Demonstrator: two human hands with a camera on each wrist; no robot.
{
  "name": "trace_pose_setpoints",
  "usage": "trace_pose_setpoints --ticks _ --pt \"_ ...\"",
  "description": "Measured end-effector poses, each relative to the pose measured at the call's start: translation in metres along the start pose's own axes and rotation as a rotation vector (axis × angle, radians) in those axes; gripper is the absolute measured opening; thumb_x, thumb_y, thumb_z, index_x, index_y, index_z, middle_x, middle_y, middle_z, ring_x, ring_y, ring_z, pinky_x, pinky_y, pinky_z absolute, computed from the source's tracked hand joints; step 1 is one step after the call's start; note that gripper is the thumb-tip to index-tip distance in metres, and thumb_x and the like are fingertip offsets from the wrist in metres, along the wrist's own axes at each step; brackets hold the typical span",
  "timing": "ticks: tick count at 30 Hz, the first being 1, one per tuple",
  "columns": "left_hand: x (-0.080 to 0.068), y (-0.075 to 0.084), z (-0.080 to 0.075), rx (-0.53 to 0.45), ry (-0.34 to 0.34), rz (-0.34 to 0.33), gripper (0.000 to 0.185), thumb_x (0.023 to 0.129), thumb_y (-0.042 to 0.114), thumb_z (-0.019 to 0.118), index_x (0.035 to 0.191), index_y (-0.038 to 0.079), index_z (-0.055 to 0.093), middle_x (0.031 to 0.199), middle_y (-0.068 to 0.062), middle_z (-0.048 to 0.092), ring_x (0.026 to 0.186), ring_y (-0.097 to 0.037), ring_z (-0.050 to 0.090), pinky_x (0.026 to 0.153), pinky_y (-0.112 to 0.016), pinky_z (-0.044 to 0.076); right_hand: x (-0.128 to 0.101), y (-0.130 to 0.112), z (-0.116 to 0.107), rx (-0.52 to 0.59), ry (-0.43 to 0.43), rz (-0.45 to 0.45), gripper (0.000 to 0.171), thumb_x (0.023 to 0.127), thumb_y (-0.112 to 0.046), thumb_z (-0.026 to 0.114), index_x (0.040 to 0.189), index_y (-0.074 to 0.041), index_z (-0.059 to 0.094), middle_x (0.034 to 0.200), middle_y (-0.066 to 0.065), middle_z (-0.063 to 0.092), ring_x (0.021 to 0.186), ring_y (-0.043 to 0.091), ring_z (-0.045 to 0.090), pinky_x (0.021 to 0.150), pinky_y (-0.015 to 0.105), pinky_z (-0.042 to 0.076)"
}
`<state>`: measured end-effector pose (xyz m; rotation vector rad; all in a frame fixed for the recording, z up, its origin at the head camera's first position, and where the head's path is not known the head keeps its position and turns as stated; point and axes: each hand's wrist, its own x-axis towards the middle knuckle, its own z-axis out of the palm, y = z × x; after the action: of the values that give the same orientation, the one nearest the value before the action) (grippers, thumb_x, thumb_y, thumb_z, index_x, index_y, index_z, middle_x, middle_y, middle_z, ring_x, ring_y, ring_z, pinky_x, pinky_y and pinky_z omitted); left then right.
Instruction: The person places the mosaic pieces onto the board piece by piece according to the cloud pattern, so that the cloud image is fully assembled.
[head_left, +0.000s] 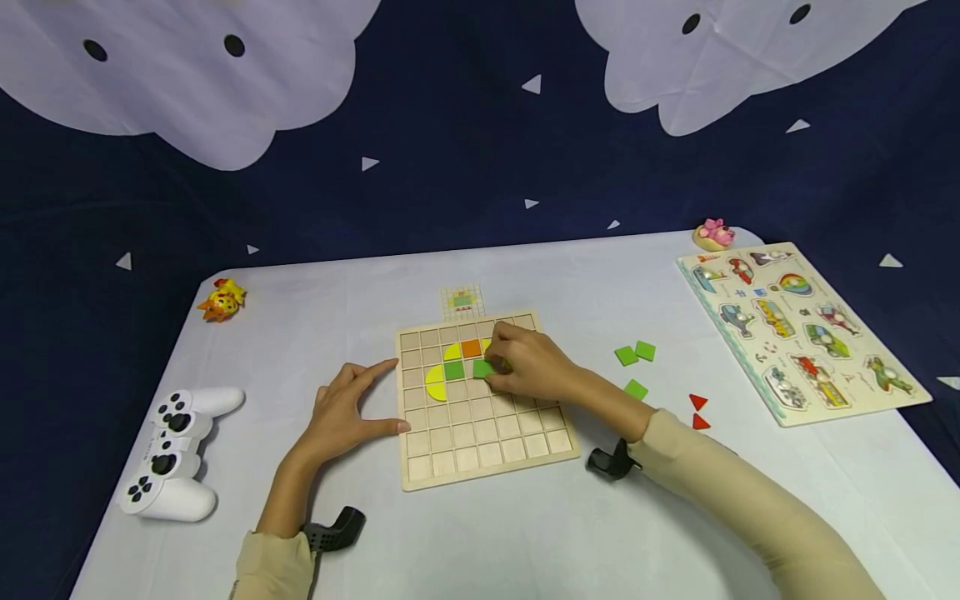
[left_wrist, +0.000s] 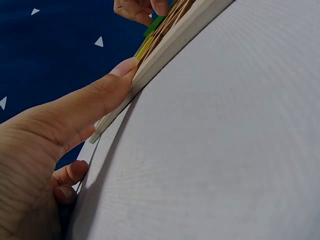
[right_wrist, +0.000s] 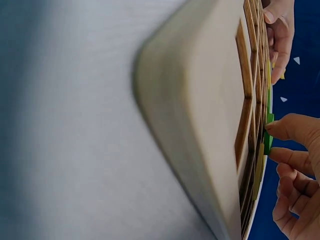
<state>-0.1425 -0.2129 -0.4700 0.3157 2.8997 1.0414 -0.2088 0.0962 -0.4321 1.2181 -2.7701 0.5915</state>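
A wooden grid board (head_left: pixel 491 471) lies on the white table. My right hand (head_left: pixel 532 364) reaches over its upper right part and pinches a green square tile (right_wrist: pixel 269 134) between thumb and finger, right at the grid. Left of that tile sit another green square (head_left: pixel 454 370), an orange square (head_left: pixel 470 348), a yellow quarter-round piece (head_left: pixel 453 352) and a larger yellow curved piece (head_left: pixel 436 384). My right fingers partly cover more yellow. At the board's left edge, my left hand (head_left: pixel 345 412) touches the frame with extended thumb and index finger.
Behind the board lies a small pattern card (head_left: pixel 462 300). Loose green squares (head_left: pixel 636 389) and red triangles (head_left: pixel 699 421) lie to the right, before a picture puzzle (head_left: pixel 810 333). A white game controller (head_left: pixel 176 454) and a toy figure (head_left: pixel 223 300) are left; a pink ornament (head_left: pixel 715 234) stands back right.
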Motion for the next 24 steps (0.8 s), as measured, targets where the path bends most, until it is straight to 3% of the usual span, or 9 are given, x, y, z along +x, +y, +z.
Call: trace_pose_setpoints --ticks 8,17,24 --pt "0.0006 0.0016 -0.0014 0.004 -0.004 0.002 0.097 0.064 0.048 0.090 0.148 0.024 0.047 0.104 -0.007 0.048 0.091 -0.021 0.044 0.087 -0.042 0.026 0.0029 -0.0010 0.0009 0.065 0.006 0.032 0.018 0.086 -0.020 0.078 0.099 -0.008 0.076 0.090 0.001 0.060 0.076 0.009 0.055 0.068 0.024 0.047" --pt "-0.0002 0.0034 -0.0016 -0.005 -0.009 -0.006 0.097 0.064 0.048 0.089 0.148 0.024 0.047 0.104 -0.007 0.048 0.092 -0.021 0.045 0.088 -0.042 0.026 0.0093 -0.0045 0.0030 0.113 -0.044 0.094 0.010 0.087 -0.018 0.077 0.094 -0.011 0.074 0.085 0.001 0.060 0.071 0.010 0.052 0.062 0.024 0.044" --pt "-0.0005 0.0019 -0.0013 0.002 -0.006 -0.009 0.097 0.065 0.048 0.090 0.148 0.024 0.047 0.104 -0.007 0.048 0.094 -0.022 0.045 0.090 -0.044 0.026 0.0081 -0.0061 0.0006 0.104 -0.051 0.108 0.023 0.088 -0.023 0.077 0.106 -0.009 0.075 0.088 0.002 0.058 0.073 0.010 0.051 0.064 0.024 0.044"
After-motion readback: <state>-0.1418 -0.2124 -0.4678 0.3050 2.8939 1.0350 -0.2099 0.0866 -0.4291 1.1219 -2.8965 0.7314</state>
